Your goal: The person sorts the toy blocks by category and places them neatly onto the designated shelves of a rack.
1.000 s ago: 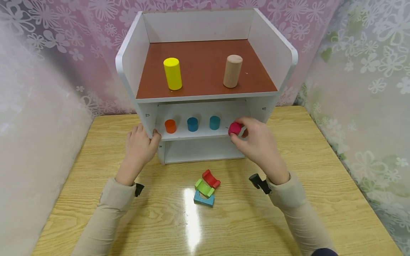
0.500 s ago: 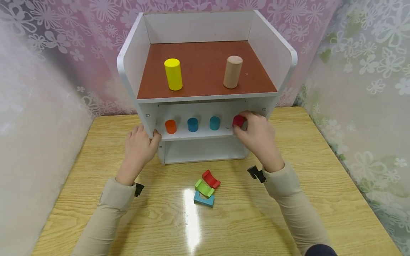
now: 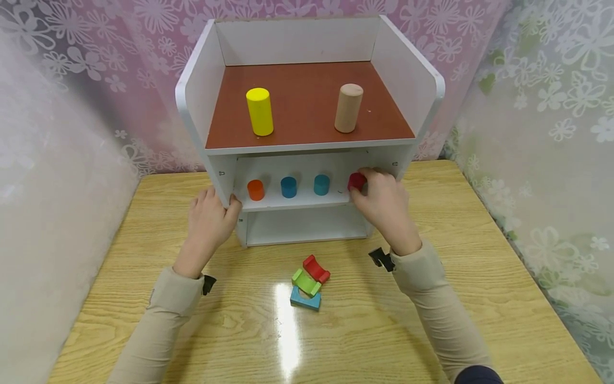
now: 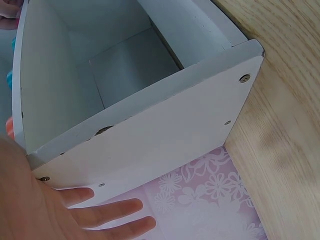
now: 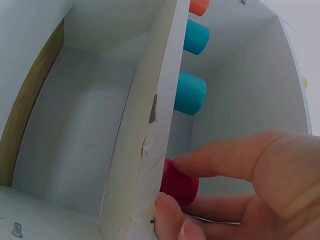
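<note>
On the right end of the white shelf unit's middle shelf (image 3: 307, 200), my right hand (image 3: 386, 205) pinches a crimson cylinder block (image 3: 356, 182) between thumb and fingers. In the right wrist view the block (image 5: 179, 186) stands upright by the shelf's front edge, its far side hidden. Left of it stand a teal cylinder (image 3: 321, 184), a blue cylinder (image 3: 289, 187) and an orange cylinder (image 3: 256, 190), roughly in a row. My left hand (image 3: 210, 221) grips the unit's left side panel (image 4: 160, 135), thumb over the front edge and fingers extended along the outside.
On the brown top board (image 3: 302, 101) stand a tall yellow cylinder (image 3: 260, 112) and a natural wood cylinder (image 3: 348, 108). In front of the unit, on the wooden table (image 3: 230, 330), lie red (image 3: 316, 268), green (image 3: 306, 282) and blue (image 3: 305, 298) notched blocks close together.
My right hand has brought the crimson cylinder slightly right and back onto the shelf, turning it upright. Over the last half second it has barely moved. The left hand stays in place.
</note>
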The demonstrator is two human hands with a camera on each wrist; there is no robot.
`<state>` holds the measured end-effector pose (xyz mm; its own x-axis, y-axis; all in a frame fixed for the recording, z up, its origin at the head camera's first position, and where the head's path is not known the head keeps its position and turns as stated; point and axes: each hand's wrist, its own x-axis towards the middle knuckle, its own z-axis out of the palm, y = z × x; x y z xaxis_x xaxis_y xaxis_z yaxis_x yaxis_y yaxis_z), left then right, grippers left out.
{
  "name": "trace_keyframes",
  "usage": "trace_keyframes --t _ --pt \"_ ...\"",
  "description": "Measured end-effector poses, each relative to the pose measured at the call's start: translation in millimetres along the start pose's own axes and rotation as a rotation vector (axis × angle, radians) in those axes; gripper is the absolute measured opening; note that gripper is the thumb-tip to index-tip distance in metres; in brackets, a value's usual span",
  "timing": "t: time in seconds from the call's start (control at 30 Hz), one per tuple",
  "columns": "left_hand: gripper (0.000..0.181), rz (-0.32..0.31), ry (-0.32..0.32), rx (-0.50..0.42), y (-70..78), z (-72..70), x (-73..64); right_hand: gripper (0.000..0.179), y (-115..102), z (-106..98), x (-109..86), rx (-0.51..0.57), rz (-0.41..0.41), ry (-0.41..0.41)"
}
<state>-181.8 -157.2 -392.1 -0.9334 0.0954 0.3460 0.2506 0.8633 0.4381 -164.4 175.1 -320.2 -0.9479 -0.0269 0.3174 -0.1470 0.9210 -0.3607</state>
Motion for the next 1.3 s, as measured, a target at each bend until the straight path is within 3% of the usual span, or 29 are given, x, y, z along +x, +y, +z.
trace_keyframes --t 0.3,0.67,0.87,1.1,1.3 --pt "0.038 -0.005 0.002 -0.001 0.3 0.0 0.5 0.040 -2 -2 -2.2 0.005 -0.013 0.023" --pt "0.031 -0.011 0.005 -0.009 -0.5 1.1 1.0 0.027 -6 -4 -19.8 -0.031 -0.144 0.269" --pt "0.040 -0.013 -0.005 -0.004 0.1 0.4 0.4 0.024 -11 -6 -32.6 0.019 -0.269 0.374" --pt "0.032 -0.013 0.001 -0.002 1.2 -0.1 0.9 0.025 -12 1 -49.0 0.181 -0.455 0.317" --pt "0.028 -0.004 0.009 -0.008 1.5 0.0 1.2 0.031 -6 15 -58.5 0.286 -0.570 0.172"
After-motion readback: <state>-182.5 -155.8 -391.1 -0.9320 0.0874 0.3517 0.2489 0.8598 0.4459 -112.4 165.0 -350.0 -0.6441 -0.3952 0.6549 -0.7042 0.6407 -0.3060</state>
